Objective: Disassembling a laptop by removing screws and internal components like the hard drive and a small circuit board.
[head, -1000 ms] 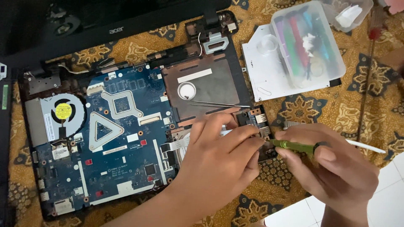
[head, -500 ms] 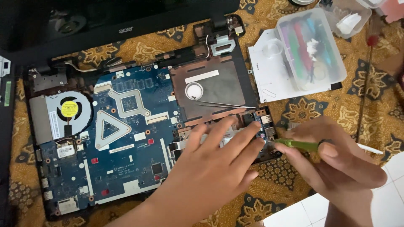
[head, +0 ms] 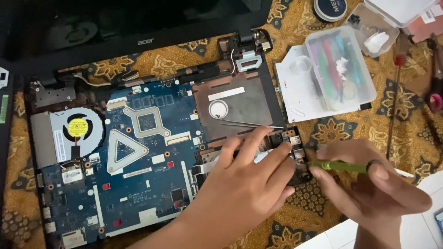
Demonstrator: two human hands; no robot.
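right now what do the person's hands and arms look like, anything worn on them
Both hands are bare: no gloves. The left hand shows no ring, and its forearm, as far as the frame shows, has no sleeve or watch. The right hand wears a dark ring on one finger; its wrist, at the frame's lower edge, shows no sleeve. Nails are short and unpainted.

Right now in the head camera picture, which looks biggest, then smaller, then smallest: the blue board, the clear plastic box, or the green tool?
1. Blue board, clearly the largest.
2. Clear plastic box.
3. Green tool in the right hand, smallest, though fingers hide part of it.
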